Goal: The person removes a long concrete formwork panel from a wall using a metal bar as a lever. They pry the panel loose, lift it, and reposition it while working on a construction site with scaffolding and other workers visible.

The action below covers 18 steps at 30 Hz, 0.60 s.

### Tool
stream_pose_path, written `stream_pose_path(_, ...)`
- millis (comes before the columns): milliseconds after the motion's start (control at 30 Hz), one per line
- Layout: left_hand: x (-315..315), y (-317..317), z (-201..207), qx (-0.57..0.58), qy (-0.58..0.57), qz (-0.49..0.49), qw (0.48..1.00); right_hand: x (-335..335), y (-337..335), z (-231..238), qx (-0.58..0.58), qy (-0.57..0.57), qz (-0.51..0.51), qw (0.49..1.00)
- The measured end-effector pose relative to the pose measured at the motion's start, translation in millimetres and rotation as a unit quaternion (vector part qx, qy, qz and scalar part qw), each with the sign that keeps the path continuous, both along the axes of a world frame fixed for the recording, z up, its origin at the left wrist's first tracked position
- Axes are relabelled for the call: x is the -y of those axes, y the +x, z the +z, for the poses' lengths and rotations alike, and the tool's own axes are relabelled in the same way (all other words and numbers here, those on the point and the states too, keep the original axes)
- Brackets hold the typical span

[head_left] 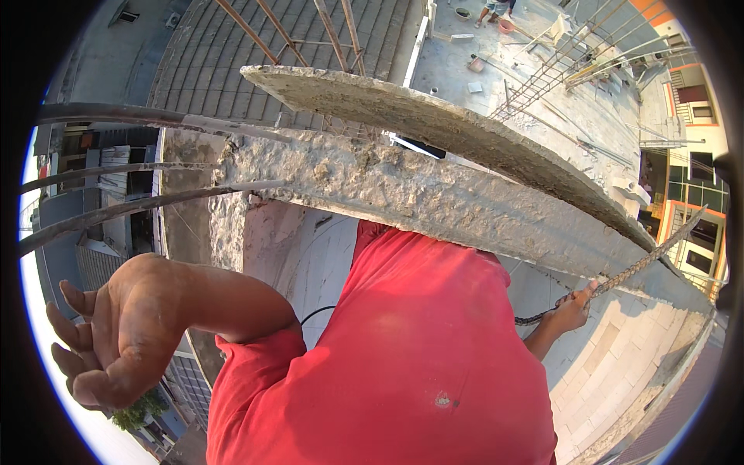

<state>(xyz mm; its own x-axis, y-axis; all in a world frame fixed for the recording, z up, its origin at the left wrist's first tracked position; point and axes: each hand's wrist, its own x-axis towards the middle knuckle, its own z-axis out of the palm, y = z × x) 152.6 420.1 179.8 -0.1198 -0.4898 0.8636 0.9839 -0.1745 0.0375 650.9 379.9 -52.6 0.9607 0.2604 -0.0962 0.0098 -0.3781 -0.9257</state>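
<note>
My left hand point(128, 325) is raised in the air at the left, its fingers loosely curled and apart, holding nothing. At the right, my right hand point(572, 308) is wrapped round a ribbed steel rebar point(647, 262), which slants up to the right across the end of a concrete beam point(372, 174). The rough grey beam runs crosswise in front of my red shirt point(403, 333). Along its far side stands a thin, rough-edged slab point(442, 116), tilted over it. Several dark steel bars point(116, 213) stick out of the beam's left end, near my left hand.
Beyond the slab, a work floor point(535, 101) below carries a rebar cage point(562, 58), scattered lengths and a red bucket point(506, 26); another person point(494, 11) stands there. A tiled roof point(225, 62) lies at far left, a block wall point(612, 372) at lower right.
</note>
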Motion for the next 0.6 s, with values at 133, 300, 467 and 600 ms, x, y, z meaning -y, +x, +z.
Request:
stream_pose_path(133, -3, -27, 6, 0.123, -0.204, -0.118, 0.964, 2, 6, -2, -0.028, 0.019, 0.017, 0.999)
stream_pose_path(300, -5, -55, 15, 0.018, -0.308, -0.210, 0.928, 2, 13, -5, -0.024, 0.027, 0.042, 0.998)
stream_pose_path(467, -13, -74, 21, 0.094, -0.330, -0.274, 0.899, 5, 22, -11, 0.010, 0.006, 0.076, 0.997)
stream_pose_path(600, -16, -80, 25, 0.153, -0.321, -0.324, 0.877, 7, 35, -17, 0.013, -0.010, 0.098, 0.995)
